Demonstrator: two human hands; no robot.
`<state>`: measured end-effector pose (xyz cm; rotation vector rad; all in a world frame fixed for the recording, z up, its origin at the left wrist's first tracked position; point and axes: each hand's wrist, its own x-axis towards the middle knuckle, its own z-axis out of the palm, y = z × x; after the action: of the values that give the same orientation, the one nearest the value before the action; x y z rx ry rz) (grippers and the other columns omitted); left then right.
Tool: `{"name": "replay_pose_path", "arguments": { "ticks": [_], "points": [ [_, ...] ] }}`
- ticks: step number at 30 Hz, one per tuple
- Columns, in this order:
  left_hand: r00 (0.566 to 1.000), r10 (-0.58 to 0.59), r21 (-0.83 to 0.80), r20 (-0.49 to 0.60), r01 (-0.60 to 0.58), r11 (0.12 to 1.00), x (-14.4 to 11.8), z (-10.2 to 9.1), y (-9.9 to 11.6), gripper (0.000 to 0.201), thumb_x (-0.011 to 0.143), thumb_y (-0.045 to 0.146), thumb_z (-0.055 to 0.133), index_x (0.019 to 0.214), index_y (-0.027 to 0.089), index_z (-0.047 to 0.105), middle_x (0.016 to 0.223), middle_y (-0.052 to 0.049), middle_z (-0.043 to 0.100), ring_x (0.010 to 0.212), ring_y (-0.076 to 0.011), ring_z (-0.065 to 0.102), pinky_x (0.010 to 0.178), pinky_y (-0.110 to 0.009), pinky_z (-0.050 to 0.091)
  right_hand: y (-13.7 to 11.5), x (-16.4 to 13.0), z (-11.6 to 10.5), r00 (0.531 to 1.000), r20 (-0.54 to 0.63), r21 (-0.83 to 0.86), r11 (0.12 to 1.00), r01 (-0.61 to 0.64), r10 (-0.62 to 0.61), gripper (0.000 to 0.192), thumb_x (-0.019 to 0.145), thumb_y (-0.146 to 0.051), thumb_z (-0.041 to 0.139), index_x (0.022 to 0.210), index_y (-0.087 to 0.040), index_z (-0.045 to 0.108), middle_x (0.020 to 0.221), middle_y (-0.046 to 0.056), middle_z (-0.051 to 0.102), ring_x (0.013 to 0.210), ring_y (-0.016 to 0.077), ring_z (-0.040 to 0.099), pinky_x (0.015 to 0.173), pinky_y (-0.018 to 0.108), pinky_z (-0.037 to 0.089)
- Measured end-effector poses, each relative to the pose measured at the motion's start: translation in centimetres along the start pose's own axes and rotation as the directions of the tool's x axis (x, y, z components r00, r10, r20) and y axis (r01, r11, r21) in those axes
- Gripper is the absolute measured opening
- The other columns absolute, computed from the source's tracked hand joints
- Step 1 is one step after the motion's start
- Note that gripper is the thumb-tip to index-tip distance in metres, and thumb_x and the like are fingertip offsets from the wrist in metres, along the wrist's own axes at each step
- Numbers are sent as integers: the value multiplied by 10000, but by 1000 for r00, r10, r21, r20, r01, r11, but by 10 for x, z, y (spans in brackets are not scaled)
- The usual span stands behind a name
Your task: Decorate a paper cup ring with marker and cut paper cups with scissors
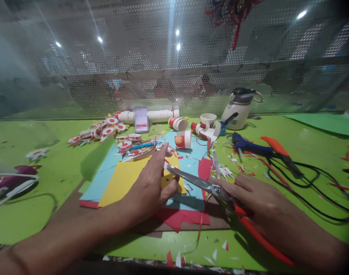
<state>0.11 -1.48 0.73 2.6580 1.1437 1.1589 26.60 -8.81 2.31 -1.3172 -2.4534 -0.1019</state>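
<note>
Small white-and-red scrap (pixel 166 163) at left hand (pixel 151 180), lying off thumb side, in gap between thumb and forefinger; whether pinched, can't tell from here. Left hand nearer. Scissors (pixel 196 181) in right hand (pixel 250 194), fingers wrapped round red handles, blades spread; long axis slants from lower right up toward left, one tip right by scrap. Underneath, yellow sheet (pixel 120 179) over blue sheets (pixel 98 179). Beyond, paper cup (pixel 183 140) on its side; farther back, white bottle (pixel 234 113).
</note>
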Motion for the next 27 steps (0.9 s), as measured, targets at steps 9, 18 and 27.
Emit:
{"name": "replay_pose_path", "arguments": {
  "ticks": [9, 18, 27],
  "points": [
    [1000, 13, 5, 6, -13, 1000, 0, 0, 0, 727, 878, 193, 523, 1506, 153, 159, 1407, -217, 468, 1299, -332, 469, 1022, -527, 473, -2, 2, -1, 1000, 17, -10, 1000, -5, 5, 369, 817, -43, 463, 1139, -151, 610, 815, 112, 598, 717, 235, 573, 569, 318, 447],
    [1000, -1, 11, 3, 1, 1000, 2, -1, -1, 694, 868, 174, 523, 1485, 125, 209, 1395, -211, 487, 1295, -319, 474, 1024, -500, 479, 0, 2, -1, 1000, 18, -4, 1000, -5, 6, 377, 817, -51, 502, 1163, -168, 594, 815, 92, 567, 728, 232, 554, 571, 311, 432],
    [1000, 21, 6, -8, -21, 1000, 3, 0, -1, 704, 852, 148, 525, 1483, 122, 213, 1373, -220, 500, 1292, -333, 471, 996, -524, 490, 0, 1, 0, 1000, -18, -13, 1000, 20, -20, 350, 839, -69, 502, 1169, -159, 579, 819, 95, 561, 732, 240, 561, 574, 336, 462]
  ]
}}
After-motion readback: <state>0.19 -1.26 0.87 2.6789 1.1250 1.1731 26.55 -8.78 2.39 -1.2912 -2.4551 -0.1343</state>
